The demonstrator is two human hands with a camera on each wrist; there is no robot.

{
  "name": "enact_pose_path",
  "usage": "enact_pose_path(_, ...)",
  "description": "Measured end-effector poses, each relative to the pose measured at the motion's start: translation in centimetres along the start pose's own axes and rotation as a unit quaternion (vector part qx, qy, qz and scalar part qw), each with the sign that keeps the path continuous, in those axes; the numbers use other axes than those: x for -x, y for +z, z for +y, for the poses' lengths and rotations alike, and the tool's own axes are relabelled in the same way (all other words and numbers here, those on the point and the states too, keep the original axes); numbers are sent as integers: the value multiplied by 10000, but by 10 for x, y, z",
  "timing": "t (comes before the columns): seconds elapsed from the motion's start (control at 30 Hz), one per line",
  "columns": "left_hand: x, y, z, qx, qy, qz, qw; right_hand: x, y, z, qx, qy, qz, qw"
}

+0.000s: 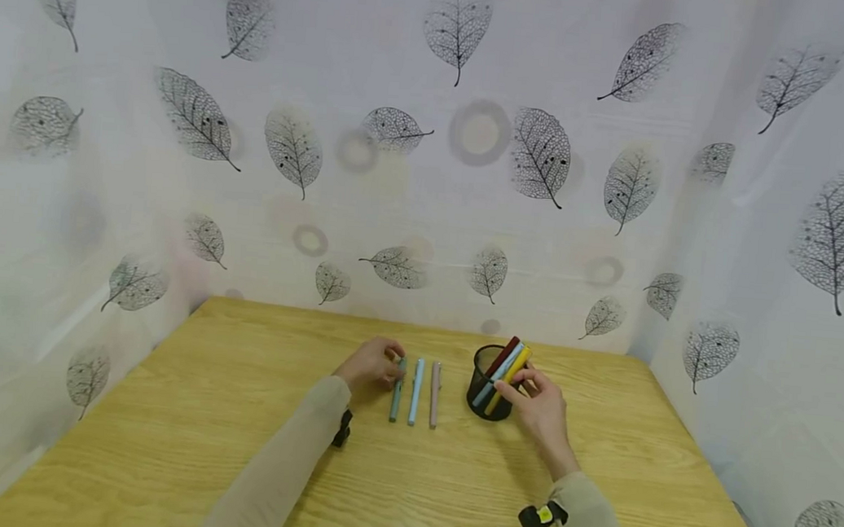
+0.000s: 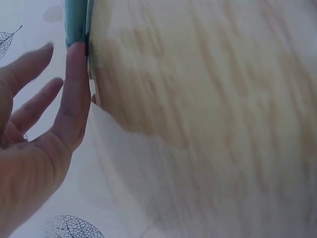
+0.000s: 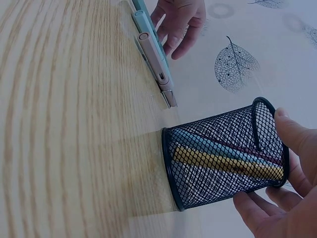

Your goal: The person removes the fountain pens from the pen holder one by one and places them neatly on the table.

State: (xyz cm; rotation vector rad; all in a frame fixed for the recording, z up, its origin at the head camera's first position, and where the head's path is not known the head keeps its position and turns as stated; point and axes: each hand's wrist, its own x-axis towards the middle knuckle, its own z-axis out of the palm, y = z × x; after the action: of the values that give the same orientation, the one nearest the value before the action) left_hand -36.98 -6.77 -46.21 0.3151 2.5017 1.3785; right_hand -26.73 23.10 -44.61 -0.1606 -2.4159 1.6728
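Observation:
Three capped pens lie side by side on the table: a green pen (image 1: 397, 392), a light blue pen (image 1: 416, 391) and a mauve pen (image 1: 435, 395). My left hand (image 1: 376, 364) is at the green pen's far part; in the left wrist view one digit touches the green pen (image 2: 76, 22) while other fingers stand apart, loosely bent. A black mesh pen holder (image 3: 223, 156) stands upright to the right. My right hand (image 1: 542, 411) holds it near its rim, thumb on one side and fingers on the other. Inside lean a dark red pen (image 1: 504, 356), a light blue pen (image 1: 482, 394) and a yellow pen (image 1: 519, 363).
The wooden table (image 1: 183, 418) spreads around both hands. White curtains (image 1: 428, 182) printed with leaf shapes hang behind it and at both sides. A black wrist camera (image 1: 542, 518) sits on the right sleeve.

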Motion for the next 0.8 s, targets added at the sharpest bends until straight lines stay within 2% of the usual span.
enact_pose_path(0.1, 0, 0, 1, 269, -62, 135, 9995, 1, -1, -1, -19, 6, 9, 10000)
enact_pose_path(0.33, -4, 6, 4, 266, 178, 617, 9976, 1, 0, -2, -12, 32, -7, 10000)
enact_pose_path(0.53, -6, 12, 15, 505, 423, 871, 9940, 0, 1, -1, -37, 24, -19, 10000)
enact_pose_path(0.67, -7, 16, 22, 796, 592, 871, 9912, -1, 1, -2, -30, 54, -31, 10000)
enact_pose_path(0.8, -7, 22, 28, 1185, 729, 697, 9878, 0, 0, -2, -4, 110, -28, 9999)
